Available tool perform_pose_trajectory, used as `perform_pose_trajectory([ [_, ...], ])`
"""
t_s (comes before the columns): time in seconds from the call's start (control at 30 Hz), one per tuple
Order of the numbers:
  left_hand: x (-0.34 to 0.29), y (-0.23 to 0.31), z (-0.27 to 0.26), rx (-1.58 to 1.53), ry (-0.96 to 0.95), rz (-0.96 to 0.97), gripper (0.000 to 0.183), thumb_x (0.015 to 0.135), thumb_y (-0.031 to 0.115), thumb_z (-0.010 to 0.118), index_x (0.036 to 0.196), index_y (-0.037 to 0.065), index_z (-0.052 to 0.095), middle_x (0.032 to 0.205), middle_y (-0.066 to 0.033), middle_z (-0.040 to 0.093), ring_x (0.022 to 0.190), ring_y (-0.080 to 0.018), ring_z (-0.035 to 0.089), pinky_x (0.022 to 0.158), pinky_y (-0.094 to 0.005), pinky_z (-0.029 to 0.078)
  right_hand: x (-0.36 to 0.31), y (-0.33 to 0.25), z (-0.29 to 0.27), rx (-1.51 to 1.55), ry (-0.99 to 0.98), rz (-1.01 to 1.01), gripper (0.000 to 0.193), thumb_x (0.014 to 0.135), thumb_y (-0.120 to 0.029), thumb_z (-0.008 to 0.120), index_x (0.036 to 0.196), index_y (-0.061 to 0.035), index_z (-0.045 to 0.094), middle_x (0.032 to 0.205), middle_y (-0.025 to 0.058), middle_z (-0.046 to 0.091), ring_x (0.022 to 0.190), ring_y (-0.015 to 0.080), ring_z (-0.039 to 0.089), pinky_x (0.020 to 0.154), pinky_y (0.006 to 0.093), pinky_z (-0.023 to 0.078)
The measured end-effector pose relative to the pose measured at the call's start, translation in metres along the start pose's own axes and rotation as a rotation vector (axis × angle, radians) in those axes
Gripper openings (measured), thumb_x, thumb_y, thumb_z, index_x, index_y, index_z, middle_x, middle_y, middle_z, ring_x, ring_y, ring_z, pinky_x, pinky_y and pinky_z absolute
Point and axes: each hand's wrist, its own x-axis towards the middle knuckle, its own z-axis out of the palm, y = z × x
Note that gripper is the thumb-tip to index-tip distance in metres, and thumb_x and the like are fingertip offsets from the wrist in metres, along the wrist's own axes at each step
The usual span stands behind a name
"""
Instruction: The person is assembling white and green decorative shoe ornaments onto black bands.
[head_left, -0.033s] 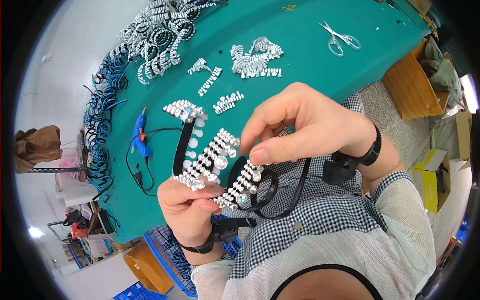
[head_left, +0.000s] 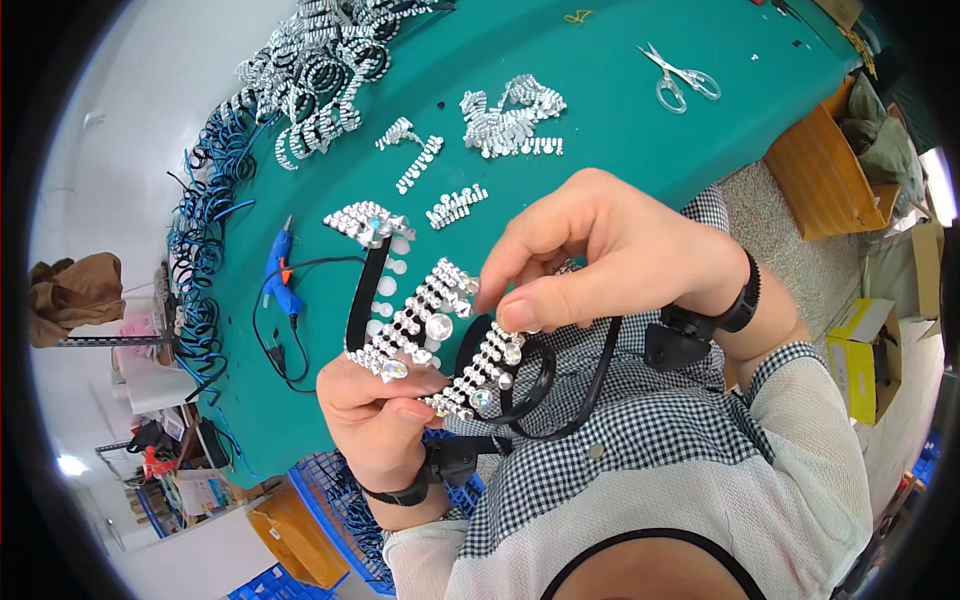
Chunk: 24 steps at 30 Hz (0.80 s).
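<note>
Between my hands is a black band trimmed with silver rhinestones (head_left: 425, 302), bent into loops, with round clear stones along its edge. My left hand (head_left: 370, 400) pinches its lower part between thumb and fingers. My right hand (head_left: 615, 250) is closed at the trim's right-hand end, thumb and forefinger close together there; the exact grip is partly hidden. A bare black stretch of band (head_left: 366, 300) rises on the left to a stone-covered end (head_left: 368, 222). Black strap loops (head_left: 590, 405) hang below my right hand over my checked clothing.
On the green table (head_left: 620, 150) lie short rhinestone pieces (head_left: 457, 206), a larger rhinestone heap (head_left: 512, 118) and scissors (head_left: 682, 78). A blue glue gun (head_left: 280, 270) with its cord lies left. Piled trims (head_left: 320, 75) and blue-black coils (head_left: 200, 250) line the far-left edge. Cardboard boxes (head_left: 830, 170) stand right.
</note>
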Motion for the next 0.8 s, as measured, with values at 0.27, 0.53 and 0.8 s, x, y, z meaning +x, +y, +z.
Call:
perform_pose_trajectory([
  [0.27,0.004,-0.028,-0.013,0.040,0.041,0.047,0.042,0.080,0.036,0.063,0.082,-0.006,0.063,0.081,-0.0131,0.061,0.059,-0.0122,0.053,0.054,-0.0222,0.039,0.006,0.004,0.003,0.127,-0.050,0.049,0.013,0.079,-0.012,0.065,0.087,-0.0008,0.065,0.070,0.0013,0.062,0.055,0.0030,0.052,0.045,0.0163,0.040],
  [0.53,-0.005,-0.003,0.000,0.634,0.135,0.182,0.028,0.081,0.008,0.058,0.107,-0.004,0.058,0.105,-0.0189,0.060,0.064,-0.0114,0.056,0.053,-0.0200,0.042,0.011,0.008,0.001,-0.154,0.118,-0.154,0.011,0.079,-0.010,0.065,0.082,-0.0002,0.064,0.069,0.0004,0.060,0.060,0.0036,0.051,0.050,0.0186,0.040],
  [0.8,0.013,0.005,0.022,0.897,-0.031,0.205,0.028,0.073,0.000,0.066,0.100,-0.003,0.061,0.083,-0.0120,0.061,0.062,-0.0132,0.056,0.053,-0.0221,0.045,0.014,0.008,0.010,-0.630,0.146,-0.407,0.010,0.074,-0.006,0.064,0.083,-0.0015,0.063,0.070,0.0097,0.061,0.060,0.0173,0.060,0.053,0.0254,0.046],
])
